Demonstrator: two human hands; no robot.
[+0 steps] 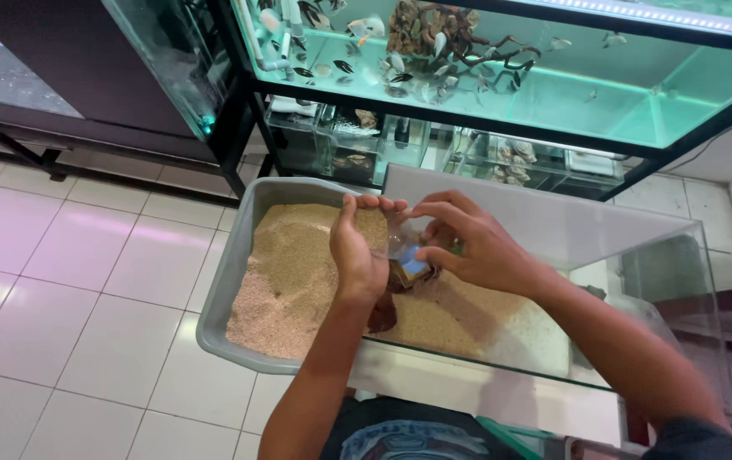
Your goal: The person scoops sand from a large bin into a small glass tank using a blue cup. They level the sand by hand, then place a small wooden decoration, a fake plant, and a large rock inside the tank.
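My left hand [357, 251] and my right hand [472, 243] meet over a grey tub [228, 281] filled with tan sand [298, 273]. Between them they hold a small clear plastic packet [407, 255] with something dark and blue inside. The left hand cups it from the left, the right hand's fingers pinch it from the right. An empty glass aquarium [621, 247] stands beside the tub, its near wall crossing in front of my right forearm.
A large lit aquarium [553, 77] with fish and driftwood stands on a black metal rack behind. Smaller tanks [357, 145] sit on the rack's lower shelf. White tiled floor [76, 281] lies to the left.
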